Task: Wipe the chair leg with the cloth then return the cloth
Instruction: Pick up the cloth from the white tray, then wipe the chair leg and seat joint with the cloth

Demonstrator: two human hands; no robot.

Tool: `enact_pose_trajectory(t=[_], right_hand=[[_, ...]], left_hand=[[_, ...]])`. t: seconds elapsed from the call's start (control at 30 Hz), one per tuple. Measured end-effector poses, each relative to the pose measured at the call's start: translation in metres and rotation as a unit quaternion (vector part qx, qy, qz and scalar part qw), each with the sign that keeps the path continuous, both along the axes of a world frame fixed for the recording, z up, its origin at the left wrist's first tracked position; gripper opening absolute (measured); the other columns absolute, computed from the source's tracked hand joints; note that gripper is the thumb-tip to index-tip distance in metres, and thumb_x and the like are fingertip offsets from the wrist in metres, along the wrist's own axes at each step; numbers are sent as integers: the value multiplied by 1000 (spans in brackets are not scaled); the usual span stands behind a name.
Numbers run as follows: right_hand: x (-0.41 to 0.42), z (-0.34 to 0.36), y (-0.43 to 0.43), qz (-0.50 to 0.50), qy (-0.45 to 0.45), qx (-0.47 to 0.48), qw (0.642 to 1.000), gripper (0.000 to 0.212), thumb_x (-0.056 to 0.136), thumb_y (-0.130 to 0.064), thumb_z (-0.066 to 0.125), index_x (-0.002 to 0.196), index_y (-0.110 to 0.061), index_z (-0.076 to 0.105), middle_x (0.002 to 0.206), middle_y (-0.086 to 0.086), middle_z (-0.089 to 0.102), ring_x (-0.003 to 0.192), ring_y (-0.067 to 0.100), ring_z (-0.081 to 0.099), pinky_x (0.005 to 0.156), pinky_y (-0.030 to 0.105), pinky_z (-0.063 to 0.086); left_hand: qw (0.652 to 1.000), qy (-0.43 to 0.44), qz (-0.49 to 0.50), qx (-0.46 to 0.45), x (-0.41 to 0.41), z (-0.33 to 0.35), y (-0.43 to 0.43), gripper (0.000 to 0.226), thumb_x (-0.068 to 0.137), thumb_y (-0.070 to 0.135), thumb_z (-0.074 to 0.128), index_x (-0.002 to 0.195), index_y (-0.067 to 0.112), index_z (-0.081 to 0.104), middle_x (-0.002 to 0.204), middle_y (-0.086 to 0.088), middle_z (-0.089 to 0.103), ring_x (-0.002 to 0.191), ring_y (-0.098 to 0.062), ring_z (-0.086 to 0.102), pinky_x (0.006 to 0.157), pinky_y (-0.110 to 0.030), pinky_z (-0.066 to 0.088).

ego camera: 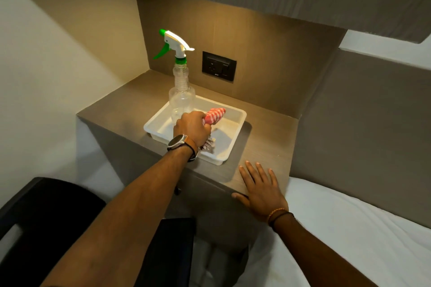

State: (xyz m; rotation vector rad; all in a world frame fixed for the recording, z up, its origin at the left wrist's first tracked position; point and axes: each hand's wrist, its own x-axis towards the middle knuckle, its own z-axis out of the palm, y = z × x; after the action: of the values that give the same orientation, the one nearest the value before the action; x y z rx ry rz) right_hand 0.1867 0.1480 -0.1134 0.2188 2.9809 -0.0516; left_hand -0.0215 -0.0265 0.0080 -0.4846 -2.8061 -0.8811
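Observation:
A red-and-white checked cloth is gripped in my left hand, over a white plastic tray on the bedside table. The cloth's red end sticks out past my fingers toward the back right, and a pale fringe hangs below my wrist inside the tray. My right hand lies flat, fingers spread, on the table's front right corner and holds nothing. A dark chair fills the lower left; its legs are out of sight.
A clear spray bottle with a green-and-white trigger stands in the tray's back left corner, close to my left hand. A black wall socket sits behind. A white bed lies on the right. The wooden table meets a white wall on the left.

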Motion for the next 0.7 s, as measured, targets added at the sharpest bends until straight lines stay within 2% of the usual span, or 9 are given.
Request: enact_pose_trajectory(t=[0.13, 0.27, 0.37, 0.5, 0.6, 0.7], right_hand=[[1, 1, -1, -6, -5, 15, 1000, 97, 92, -87, 4, 169, -28, -1, 181, 2, -2, 167, 32, 0, 131, 58, 2], [2, 5, -5, -6, 15, 14, 1000, 99, 89, -86, 3, 170, -28, 3, 181, 2, 3, 167, 32, 5, 131, 58, 6], [5, 8, -8, -1, 25, 14, 1000, 98, 90, -83, 6, 170, -26, 6, 181, 4, 6, 167, 34, 8, 130, 60, 11], [15, 8, -36, 6, 42, 6, 999, 90, 98, -73, 8, 169, -19, 13, 180, 10, 12, 166, 38, 12, 130, 65, 12], [32, -8, -94, 77, 82, 5, 994, 72, 109, -59, 29, 167, -16, 26, 178, 13, 19, 165, 40, 15, 130, 65, 7], [53, -48, -164, 182, 49, -11, 982, 67, 110, -53, 38, 167, -19, 27, 179, 11, 13, 166, 37, 10, 130, 62, 0]], left_hand=[[999, 26, 23, 36, 15, 1, -47, 27, 88, 33, 65, 112, 25, 73, 98, -6, 79, 84, -31, 71, 79, -43, 61], [994, 58, 41, 86, 39, -12, -96, 23, 90, 24, 61, 111, 18, 66, 105, -6, 72, 87, -20, 64, 80, -40, 61], [990, 46, 75, 108, 65, -32, -141, 29, 93, 18, 55, 122, 14, 56, 118, -11, 64, 98, -26, 64, 82, -38, 59], [992, 38, 115, 45, 114, -71, -213, 28, 96, 22, 50, 122, 15, 54, 118, -12, 60, 92, -33, 64, 74, -45, 57], [989, -31, 143, -3, 170, -116, -262, 24, 96, 29, 54, 119, 21, 57, 117, -8, 63, 93, -34, 66, 78, -48, 58], [980, -93, 174, -22, 241, -169, -306, 22, 93, 30, 56, 114, 25, 60, 114, -5, 66, 93, -34, 68, 78, -44, 57]])
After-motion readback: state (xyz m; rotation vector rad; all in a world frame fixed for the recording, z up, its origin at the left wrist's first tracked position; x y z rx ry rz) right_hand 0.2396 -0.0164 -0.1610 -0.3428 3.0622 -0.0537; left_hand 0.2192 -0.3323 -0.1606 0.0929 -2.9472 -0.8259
